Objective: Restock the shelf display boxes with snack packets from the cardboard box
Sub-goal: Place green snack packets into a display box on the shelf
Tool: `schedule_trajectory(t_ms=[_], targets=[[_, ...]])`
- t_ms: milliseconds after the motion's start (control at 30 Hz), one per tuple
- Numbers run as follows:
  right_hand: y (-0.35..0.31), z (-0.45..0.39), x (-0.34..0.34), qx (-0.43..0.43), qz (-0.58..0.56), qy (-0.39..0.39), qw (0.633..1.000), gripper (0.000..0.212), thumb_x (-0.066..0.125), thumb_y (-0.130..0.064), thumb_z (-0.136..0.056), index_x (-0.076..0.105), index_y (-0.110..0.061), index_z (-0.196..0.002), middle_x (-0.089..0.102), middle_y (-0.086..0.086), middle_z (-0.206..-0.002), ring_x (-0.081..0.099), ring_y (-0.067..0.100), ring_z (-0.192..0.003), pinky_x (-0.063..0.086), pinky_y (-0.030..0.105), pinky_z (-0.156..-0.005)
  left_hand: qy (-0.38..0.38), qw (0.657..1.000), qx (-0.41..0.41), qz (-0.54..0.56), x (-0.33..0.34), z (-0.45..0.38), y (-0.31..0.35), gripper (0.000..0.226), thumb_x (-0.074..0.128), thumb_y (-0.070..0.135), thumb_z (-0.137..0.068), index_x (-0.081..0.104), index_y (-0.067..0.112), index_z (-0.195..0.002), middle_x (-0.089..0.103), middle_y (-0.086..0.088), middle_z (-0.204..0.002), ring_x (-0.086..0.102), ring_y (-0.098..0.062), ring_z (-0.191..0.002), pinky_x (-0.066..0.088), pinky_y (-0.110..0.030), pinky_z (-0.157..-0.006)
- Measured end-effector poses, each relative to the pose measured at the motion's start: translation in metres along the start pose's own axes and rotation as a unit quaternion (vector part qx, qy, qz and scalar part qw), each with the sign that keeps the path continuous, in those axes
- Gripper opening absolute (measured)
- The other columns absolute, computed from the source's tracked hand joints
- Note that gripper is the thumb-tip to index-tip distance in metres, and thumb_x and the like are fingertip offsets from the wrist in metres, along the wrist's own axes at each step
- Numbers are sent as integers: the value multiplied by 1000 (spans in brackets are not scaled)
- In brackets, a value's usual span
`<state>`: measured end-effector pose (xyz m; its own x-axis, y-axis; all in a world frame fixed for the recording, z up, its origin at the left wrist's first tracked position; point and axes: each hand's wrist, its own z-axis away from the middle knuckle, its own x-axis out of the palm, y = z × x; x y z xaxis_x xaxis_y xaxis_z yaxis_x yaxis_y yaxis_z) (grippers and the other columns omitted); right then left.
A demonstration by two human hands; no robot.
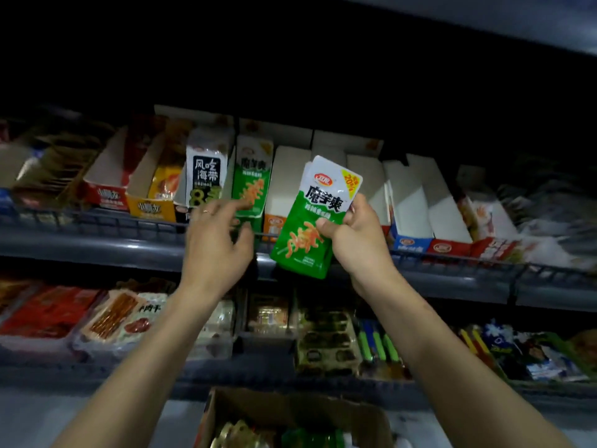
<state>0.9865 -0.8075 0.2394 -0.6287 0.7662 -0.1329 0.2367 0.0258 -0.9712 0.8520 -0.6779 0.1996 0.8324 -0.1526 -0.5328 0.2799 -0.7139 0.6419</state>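
A green-and-white snack packet (315, 218) is gripped at its right edge by the right hand (352, 240), held up in front of the shelf display boxes (290, 182). The left hand (214, 244) is released, fingers spread, reaching toward the matching green packets (253, 176) standing in one box. The cardboard box (290, 418) lies open below.

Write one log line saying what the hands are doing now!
right hand: grips green packets | left hand: open, reaching to green display box | cardboard box: below
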Motion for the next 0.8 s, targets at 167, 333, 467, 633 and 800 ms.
schedule_trajectory(t_ms=[167,333,467,633,800], targets=[[-25,-49,39,-43,55,18,997,37,60,1,-85,51,-31,-100,67,-4,-105,64,16,-100,53,42,-90,-44,980,-18,-191,2,-18,-40,59,63,17,-79,49,28,-135,31,-10,-152,4,-34,-145,2,-60,-116],[-44,-85,82,-93,92,30,991,39,49,3,-90,48,-17,-123,62,-5,-111,59,12,-81,45,23,-57,-47,980,-22,-191,9,-16,-48,53,60,20,-78,51,25,-130,36,-8,-149,3,-34,-146,9,-58,-116],[-42,-103,112,-74,110,24,991,36,45,-1,-94,43,-12,-129,49,-3,-110,50,14,-85,38,16,-50,-30,983,-23,-179,14,-19,-53,49,60,20,-79,54,21,-127,43,-9,-144,9,-37,-144,14,-56,-115],[-31,-113,134,-43,92,39,994,24,48,4,-87,50,-9,-107,62,11,-97,59,23,-83,42,24,-55,-22,985,-27,-166,17,-25,-52,41,61,19,-74,58,18,-116,50,-10,-131,19,-37,-138,23,-58,-112],[-31,-121,118,-70,227,3,971,32,57,-4,-90,48,-4,-121,50,7,-102,48,19,-91,35,25,-60,-26,986,-33,-160,16,-27,-52,44,59,19,-76,55,17,-119,48,-9,-130,17,-35,-139,19,-57,-113]])
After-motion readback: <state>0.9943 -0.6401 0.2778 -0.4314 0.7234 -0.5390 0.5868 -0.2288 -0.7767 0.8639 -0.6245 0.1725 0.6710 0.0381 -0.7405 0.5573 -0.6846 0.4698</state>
